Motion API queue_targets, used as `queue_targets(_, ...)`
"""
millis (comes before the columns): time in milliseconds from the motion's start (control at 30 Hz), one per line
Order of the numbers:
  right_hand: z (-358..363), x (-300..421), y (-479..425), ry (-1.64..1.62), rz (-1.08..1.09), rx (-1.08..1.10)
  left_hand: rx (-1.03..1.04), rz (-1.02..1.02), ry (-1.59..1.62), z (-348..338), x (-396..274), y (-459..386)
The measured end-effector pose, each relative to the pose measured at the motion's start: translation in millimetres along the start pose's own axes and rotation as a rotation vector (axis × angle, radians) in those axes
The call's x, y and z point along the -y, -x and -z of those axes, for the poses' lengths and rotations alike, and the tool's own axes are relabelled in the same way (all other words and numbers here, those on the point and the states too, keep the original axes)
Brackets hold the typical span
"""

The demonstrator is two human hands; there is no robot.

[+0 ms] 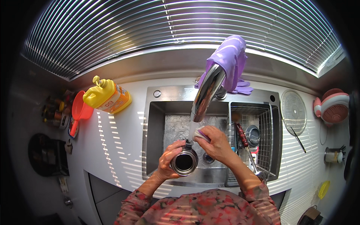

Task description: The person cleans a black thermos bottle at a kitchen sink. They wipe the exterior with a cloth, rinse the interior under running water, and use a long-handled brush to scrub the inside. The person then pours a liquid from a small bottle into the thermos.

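My left hand [169,161] grips a dark, steel-rimmed flask [184,162] over the front of the stainless sink [156,135]. Its open mouth faces up toward me and its inside looks black. A white cloth or sponge with a purple part [201,135] is squeezed in my right hand [215,142], just right of the flask's far side. From the chrome faucet [207,92] a whitish stream of water [193,130] runs down between my hands. Below my right hand, a dark round drain [208,158] is partly in view.
A wire basket [263,135] fills the sink's right side, holding a grey lid or cup [252,135] and a red-handled utensil [241,135]. Purple rubber gloves [232,59] drape over the faucet. Leftward on the counter stand a yellow detergent jug [109,97] and a red dipper [81,107].
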State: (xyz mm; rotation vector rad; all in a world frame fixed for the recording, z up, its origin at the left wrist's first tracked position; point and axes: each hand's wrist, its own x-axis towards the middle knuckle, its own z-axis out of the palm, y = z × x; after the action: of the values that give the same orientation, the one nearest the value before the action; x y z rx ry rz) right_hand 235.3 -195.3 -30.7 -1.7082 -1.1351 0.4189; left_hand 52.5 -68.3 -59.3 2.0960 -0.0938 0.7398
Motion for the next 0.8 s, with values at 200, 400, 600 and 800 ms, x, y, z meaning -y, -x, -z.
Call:
queue_targets(200,-15.3,-15.0,-54.2,0.088,-0.139,-0.013,-0.055,-0.018,-0.028,-1.2,-9.0,-7.7)
queue_targets(400,-22.5,-78.5,-85.0,0.342,0.067,-0.15,-0.089,0.083,0.003,-1.7,-10.8,-9.8)
queue_targets(600,-3.5,-96.1,-109.0,0.337,0.008,-0.201,-0.065,0.038,-0.035,0.9,-17.4,-13.7)
queue_targets(800,-13.3,-110.1,-114.8,0.239,0.103,-0.355,-0.07,-0.024,0.011,5.6,-20.6,-9.3)
